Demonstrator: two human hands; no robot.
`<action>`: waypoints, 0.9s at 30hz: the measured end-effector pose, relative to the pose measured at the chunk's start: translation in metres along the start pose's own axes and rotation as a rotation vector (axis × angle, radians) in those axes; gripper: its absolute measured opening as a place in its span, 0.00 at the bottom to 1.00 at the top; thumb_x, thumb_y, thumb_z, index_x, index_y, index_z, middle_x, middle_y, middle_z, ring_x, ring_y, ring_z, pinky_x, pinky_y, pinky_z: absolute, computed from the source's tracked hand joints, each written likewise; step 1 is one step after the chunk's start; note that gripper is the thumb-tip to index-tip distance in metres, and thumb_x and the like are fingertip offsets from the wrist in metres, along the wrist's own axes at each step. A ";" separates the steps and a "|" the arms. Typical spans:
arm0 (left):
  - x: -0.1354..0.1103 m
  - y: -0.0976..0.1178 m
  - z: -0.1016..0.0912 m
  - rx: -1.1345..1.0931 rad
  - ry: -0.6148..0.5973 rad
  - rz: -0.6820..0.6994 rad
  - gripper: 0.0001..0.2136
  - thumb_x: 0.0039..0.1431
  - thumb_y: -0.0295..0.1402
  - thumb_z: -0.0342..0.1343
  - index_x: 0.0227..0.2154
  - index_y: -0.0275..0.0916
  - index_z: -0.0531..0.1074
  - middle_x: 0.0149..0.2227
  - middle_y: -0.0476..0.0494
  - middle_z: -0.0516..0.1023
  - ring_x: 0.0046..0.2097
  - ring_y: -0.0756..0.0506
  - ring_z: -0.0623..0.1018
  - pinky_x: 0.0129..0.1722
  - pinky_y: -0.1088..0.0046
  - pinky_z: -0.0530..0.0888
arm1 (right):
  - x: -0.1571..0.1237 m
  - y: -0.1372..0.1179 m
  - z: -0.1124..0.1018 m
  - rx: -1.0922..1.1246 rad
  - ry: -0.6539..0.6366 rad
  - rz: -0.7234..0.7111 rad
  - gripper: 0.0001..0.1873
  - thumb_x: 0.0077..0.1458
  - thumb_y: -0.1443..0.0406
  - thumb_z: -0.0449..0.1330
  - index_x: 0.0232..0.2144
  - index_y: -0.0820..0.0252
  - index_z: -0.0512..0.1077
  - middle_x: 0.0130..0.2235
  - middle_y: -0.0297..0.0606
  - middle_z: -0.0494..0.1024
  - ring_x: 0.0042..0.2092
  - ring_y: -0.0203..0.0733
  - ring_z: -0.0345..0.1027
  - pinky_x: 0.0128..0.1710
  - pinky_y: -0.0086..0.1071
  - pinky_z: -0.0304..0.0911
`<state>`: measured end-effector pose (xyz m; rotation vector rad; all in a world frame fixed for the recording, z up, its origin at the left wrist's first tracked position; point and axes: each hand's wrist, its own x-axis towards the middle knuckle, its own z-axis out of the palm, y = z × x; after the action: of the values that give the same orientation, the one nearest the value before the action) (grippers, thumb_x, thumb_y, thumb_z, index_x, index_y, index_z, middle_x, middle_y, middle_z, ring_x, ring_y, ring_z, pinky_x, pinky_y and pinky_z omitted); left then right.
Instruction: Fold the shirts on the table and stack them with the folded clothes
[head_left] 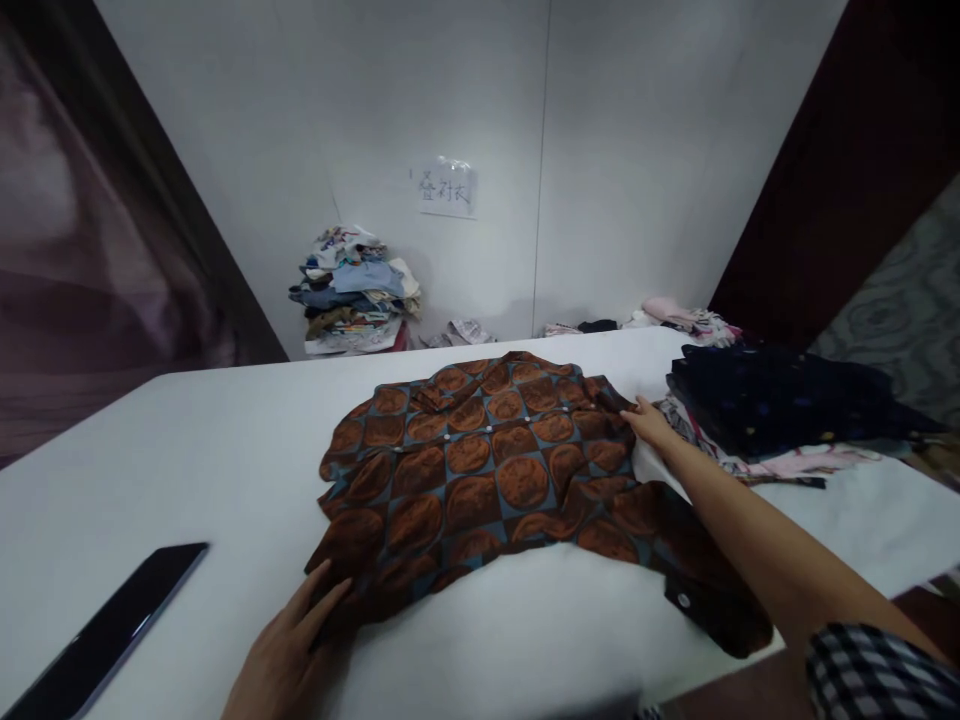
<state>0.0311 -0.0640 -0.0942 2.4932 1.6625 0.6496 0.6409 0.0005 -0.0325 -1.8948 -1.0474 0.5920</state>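
A button-up shirt (469,470), brown with orange round motifs and blue patches, lies spread sideways on the white table (225,450). Its row of pale buttons runs across the middle. Toward me on the right stretches one sleeve (705,570), with a button on its dark cuff. My right hand (649,422) pinches the shirt's edge at the far right, by what looks like the collar. At the near left corner of the shirt, my left hand (289,635) rests with thumb and finger stretched apart, touching the cloth; its other fingers are partly hidden.
A black phone (112,625) lies at the left front. Dark folded garments (780,400) sit on other clothes at the right. Behind the table's far edge stands a tall clothes pile (356,295), and more clothes (686,318) lie farther right. A paper sign (448,188) hangs on the wall.
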 end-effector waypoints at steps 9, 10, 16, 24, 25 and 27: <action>0.001 0.007 -0.003 0.097 0.043 0.096 0.26 0.50 0.33 0.50 0.55 0.44 0.68 0.62 0.42 0.63 0.56 0.37 0.71 0.54 0.58 0.71 | -0.139 0.063 -0.069 -0.367 -0.215 -0.095 0.40 0.49 0.48 0.58 0.60 0.58 0.61 0.56 0.44 0.70 0.56 0.54 0.64 0.55 0.43 0.59; 0.002 0.009 -0.002 0.106 0.046 0.111 0.25 0.50 0.32 0.50 0.54 0.45 0.69 0.61 0.41 0.63 0.56 0.37 0.71 0.54 0.58 0.70 | -0.152 0.069 -0.075 -0.388 -0.215 -0.100 0.41 0.49 0.48 0.58 0.61 0.59 0.59 0.56 0.45 0.70 0.55 0.54 0.65 0.55 0.43 0.59; 0.015 0.018 0.006 0.217 -0.002 0.141 0.22 0.47 0.26 0.48 0.45 0.47 0.76 0.58 0.44 0.69 0.59 0.35 0.66 0.57 0.50 0.65 | -0.188 0.079 -0.087 -0.463 -0.160 -0.043 0.28 0.46 0.53 0.58 0.49 0.59 0.72 0.47 0.44 0.77 0.49 0.55 0.70 0.51 0.44 0.63; 0.022 0.030 -0.013 0.156 0.009 0.159 0.21 0.42 0.23 0.47 0.38 0.45 0.77 0.55 0.47 0.72 0.60 0.36 0.64 0.57 0.51 0.63 | -0.223 0.026 -0.126 0.469 -0.280 0.282 0.19 0.40 0.55 0.65 0.37 0.54 0.75 0.42 0.41 0.80 0.42 0.55 0.74 0.43 0.44 0.70; 0.021 0.033 -0.018 0.141 0.019 0.158 0.20 0.43 0.23 0.47 0.38 0.45 0.77 0.56 0.47 0.71 0.61 0.36 0.64 0.58 0.50 0.62 | -0.225 0.021 -0.131 0.520 -0.228 0.306 0.18 0.38 0.55 0.66 0.35 0.52 0.76 0.41 0.42 0.80 0.41 0.57 0.74 0.41 0.44 0.71; 0.021 0.038 -0.026 0.105 0.028 0.146 0.18 0.46 0.24 0.47 0.36 0.43 0.77 0.56 0.45 0.71 0.62 0.35 0.62 0.59 0.48 0.59 | -0.224 0.013 -0.137 0.541 -0.157 0.323 0.17 0.35 0.56 0.66 0.33 0.49 0.76 0.39 0.43 0.80 0.39 0.58 0.75 0.38 0.45 0.72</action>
<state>0.0610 -0.0650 -0.0530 2.7119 1.5731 0.6296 0.6264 -0.2557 0.0260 -1.5530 -0.5884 1.1026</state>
